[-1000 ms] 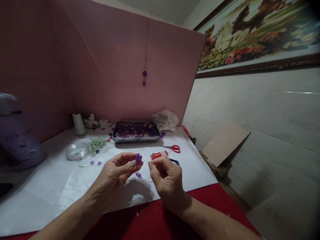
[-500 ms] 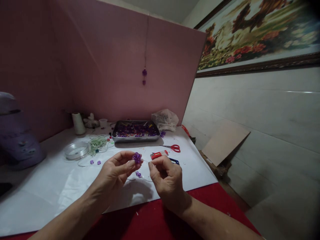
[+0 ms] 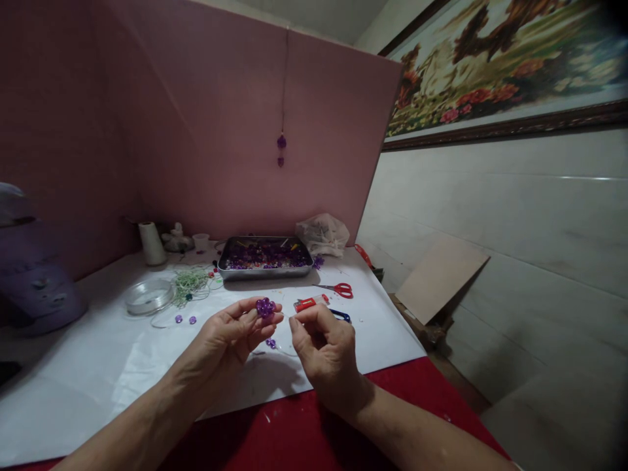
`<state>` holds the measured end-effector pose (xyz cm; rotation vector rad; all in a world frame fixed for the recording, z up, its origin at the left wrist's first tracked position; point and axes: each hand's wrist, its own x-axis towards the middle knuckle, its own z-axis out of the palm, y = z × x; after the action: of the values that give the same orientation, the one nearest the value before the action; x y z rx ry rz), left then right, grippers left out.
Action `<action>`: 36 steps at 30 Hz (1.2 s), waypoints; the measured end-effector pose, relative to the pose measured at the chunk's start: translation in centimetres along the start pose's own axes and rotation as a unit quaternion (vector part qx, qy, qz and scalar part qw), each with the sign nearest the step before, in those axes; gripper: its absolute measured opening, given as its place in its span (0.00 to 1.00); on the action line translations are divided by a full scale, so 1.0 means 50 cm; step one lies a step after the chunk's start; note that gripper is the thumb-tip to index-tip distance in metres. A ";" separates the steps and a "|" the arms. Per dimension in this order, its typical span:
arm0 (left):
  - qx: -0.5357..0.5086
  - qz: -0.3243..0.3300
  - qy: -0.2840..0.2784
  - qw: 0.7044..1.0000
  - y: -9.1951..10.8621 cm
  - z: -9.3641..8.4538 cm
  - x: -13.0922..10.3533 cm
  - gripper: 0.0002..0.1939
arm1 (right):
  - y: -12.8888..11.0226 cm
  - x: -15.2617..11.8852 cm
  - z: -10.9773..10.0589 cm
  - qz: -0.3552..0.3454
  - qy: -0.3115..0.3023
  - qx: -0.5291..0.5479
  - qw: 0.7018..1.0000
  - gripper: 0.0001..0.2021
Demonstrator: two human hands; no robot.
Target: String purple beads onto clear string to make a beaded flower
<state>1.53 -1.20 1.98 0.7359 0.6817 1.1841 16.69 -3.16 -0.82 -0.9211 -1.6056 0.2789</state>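
Observation:
Between the thumb and fingers of my left hand [image 3: 235, 330] is a cluster of purple beads [image 3: 265, 307], raised above the white sheet. My right hand [image 3: 324, 347] pinches a thin clear thread [image 3: 286, 316] that runs from the cluster. Just below and between the hands, a few more purple beads [image 3: 271, 343] sit on a strand; part of the strand is hidden behind my right hand. Two loose purple beads [image 3: 185, 320] lie on the sheet to the left.
A metal tray [image 3: 267, 275] of beads stands at the back. Red-handled scissors [image 3: 342, 290], a red lighter [image 3: 311, 303] and a blue-handled tool [image 3: 341, 316] lie to the right. On the left are a clear thread spool [image 3: 148, 297], tangled green string [image 3: 191, 284] and a white thread cone [image 3: 152, 244].
My left hand has turned the bead cluster slightly, so more separate round beads show. The visible thread between the cluster and my right hand looks shorter.

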 end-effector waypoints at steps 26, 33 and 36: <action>0.102 0.088 -0.002 0.991 -0.010 -0.006 -0.003 0.14 | 0.001 -0.007 0.002 0.007 -0.018 -0.019 1.000 0.05; 0.138 0.100 -0.012 0.985 -0.009 -0.008 -0.009 0.17 | 0.003 -0.010 0.007 0.018 -0.032 -0.014 0.999 0.04; 0.123 0.127 -0.013 0.984 -0.010 -0.008 -0.009 0.19 | 0.003 -0.010 0.008 0.031 -0.043 -0.009 0.999 0.04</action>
<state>1.38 -1.70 1.39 1.0695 0.7349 1.3332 16.35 -3.30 -1.39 -0.9852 -1.6630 0.3526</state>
